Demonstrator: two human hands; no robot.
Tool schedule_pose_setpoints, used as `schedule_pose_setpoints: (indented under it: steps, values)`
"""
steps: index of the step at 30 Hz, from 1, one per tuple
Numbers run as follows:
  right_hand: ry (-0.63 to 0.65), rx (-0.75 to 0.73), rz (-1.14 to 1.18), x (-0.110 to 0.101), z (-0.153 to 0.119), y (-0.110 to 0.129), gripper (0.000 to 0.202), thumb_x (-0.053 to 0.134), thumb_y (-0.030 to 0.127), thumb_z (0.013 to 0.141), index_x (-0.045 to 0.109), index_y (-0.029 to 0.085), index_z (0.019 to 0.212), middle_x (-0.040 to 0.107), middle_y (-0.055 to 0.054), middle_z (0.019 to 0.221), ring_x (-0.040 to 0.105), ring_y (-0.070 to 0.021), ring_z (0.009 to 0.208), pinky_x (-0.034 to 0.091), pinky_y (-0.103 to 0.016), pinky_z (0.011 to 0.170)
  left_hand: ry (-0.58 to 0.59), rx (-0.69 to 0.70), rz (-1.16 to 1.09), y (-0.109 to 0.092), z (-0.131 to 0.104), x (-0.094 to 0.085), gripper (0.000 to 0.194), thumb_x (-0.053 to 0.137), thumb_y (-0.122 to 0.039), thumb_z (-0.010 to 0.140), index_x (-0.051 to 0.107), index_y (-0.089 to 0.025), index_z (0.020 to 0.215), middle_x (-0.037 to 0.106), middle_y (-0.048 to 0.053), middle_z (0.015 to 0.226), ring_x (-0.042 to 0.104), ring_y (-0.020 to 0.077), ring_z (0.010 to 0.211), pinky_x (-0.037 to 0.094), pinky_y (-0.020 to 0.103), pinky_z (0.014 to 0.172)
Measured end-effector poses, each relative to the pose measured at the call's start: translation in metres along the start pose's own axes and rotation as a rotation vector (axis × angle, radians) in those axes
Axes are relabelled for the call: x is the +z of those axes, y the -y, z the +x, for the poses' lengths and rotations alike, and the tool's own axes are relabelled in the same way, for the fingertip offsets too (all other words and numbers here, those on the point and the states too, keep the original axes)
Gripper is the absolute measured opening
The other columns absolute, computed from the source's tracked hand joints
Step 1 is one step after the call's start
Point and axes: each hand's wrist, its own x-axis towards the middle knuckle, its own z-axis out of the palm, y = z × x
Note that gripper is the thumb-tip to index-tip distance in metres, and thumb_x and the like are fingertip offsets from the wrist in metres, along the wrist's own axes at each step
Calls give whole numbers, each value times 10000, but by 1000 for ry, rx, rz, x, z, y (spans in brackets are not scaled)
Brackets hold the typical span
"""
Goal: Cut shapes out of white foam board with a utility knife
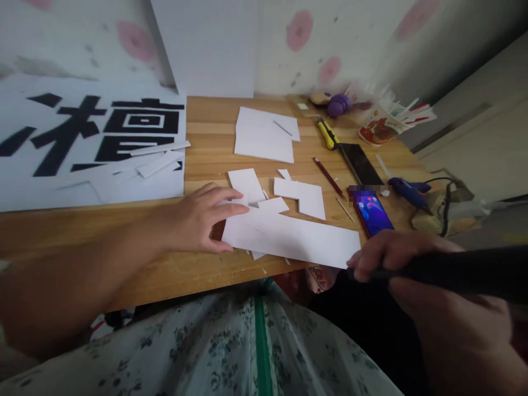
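Note:
A long white board strip (pixel 297 236) lies along the front of the wooden table. My left hand (pixel 202 217) has its fingers apart at the strip's left end, with the fingertips over or touching it. At the strip's right corner, my right hand (pixel 388 256) is closed around a long black object (pixel 462 272), dark and blurred, whose kind I cannot make out. Its dark tip meets the strip's corner. Behind the strip are cut white pieces: a slanted one (pixel 244 184), an L-shaped one (pixel 305 198) and small scraps. Farther back lies a larger notched white sheet (pixel 264 135).
Paper with large black characters (pixel 140 124) covers the left side, with loose strips on it. On the right are a yellow utility knife (pixel 327 135), a pencil (pixel 328 176), a dark flat slab (pixel 361 164), a lit phone (pixel 373 214), a blue glue gun (pixel 408 191) and a paper tub (pixel 379 129).

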Motion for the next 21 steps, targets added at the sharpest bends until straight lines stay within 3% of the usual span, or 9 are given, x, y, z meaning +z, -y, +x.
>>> schedule_pose_setpoints:
  steps: [3,7,10,13,16,18,21]
  values:
    - [81,72,-203,13,8,3,95,681,210,844,667,243,933,678,14,714,631,-124,554,518,-208,507,-171,28,6,-5,1,-6,611,757,-437,769,547,-160,1272,555,162,1242,563,304,1131,484,432,973]
    - [266,-29,-407,42,22,-3,108,676,243,825,693,196,920,714,-15,717,644,-143,586,518,-231,530,-417,-93,47,-12,2,-14,639,790,-470,725,545,-184,1241,528,146,1178,582,289,1048,525,417,909]
    - [51,-17,-279,68,38,-13,286,688,379,819,680,172,1016,746,-71,852,693,-194,690,537,-265,535,-520,-229,46,-20,3,-15,618,793,-417,727,518,-243,1253,502,112,1175,560,278,1072,518,421,934]
    - [-218,113,-60,91,60,-20,357,670,519,802,637,168,862,641,-9,586,558,-134,436,426,-238,384,-537,-334,41,-30,2,-11,550,759,-357,744,520,-253,1229,468,118,1216,519,306,1136,525,441,925]
    - [-396,217,79,105,82,-21,370,719,507,735,535,195,662,516,38,430,443,-100,365,341,-223,358,-517,-392,-66,-38,1,-6,563,731,-267,752,503,-283,1267,444,116,1276,475,314,1219,489,477,1007]
    - [-460,228,164,108,94,-23,369,749,451,696,498,201,591,505,36,412,431,-92,371,327,-219,365,-596,-460,-327,-39,1,-5,620,751,-288,742,473,-326,1294,431,97,1332,470,300,1247,476,476,1034]
    - [-484,201,303,105,108,-26,333,775,383,660,501,201,609,510,49,423,436,-87,376,316,-205,368,-746,-759,-985,-35,5,-6,756,802,-357,720,372,-353,1341,436,72,1398,588,208,1089,542,357,920]
